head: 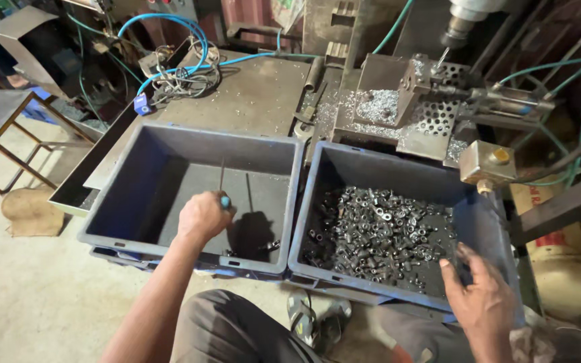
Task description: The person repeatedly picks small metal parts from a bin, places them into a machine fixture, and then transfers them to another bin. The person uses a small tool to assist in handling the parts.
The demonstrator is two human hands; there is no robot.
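My left hand (pixel 202 216) is closed around a thin metal rod with a blue handle (pixel 222 183), held upright over the left blue plastic crate (pixel 122 168). That crate holds only a few small dark metal pieces (pixel 272 246) near its front. My right hand (pixel 480 292) hovers with fingers spread over the front right corner of the right blue crate (pixel 307 195), holding nothing. Inside that crate lies a heap of several small dark metal rings (pixel 378 228).
Behind the crates stands a drilling machine (pixel 465 20) with a perforated fixture (pixel 432 114) covered in metal shavings. Blue hoses and tangled wires (pixel 176 67) lie on a steel table (pixel 257 94). A metal frame (pixel 8 134) stands at the left. My sandalled foot (pixel 311 319) is below.
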